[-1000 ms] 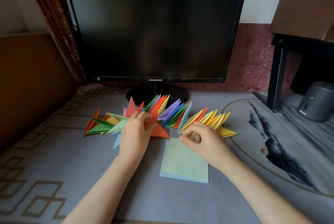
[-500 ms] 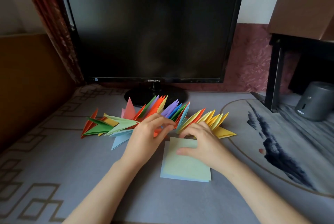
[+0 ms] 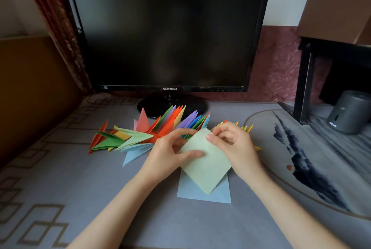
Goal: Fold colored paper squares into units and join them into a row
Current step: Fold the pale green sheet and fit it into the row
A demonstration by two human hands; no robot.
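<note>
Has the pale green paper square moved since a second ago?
Yes. The pale green paper square rose off the light blue paper sheet, which stays flat, and turned corner-down; left hand and right hand pinch it.

1. We see a grey patterned desk mat (image 3: 60, 198) carrying everything.
2. Just beyond our left hand (image 3: 166, 156) lies the row of folded paper units (image 3: 140, 136), with the Samsung monitor (image 3: 170, 34) farther back.
3. Below our right hand (image 3: 236, 148) lies a light-blue paper square (image 3: 188, 190).
4. Well right of it stands a grey cylinder (image 3: 349, 112).
</note>
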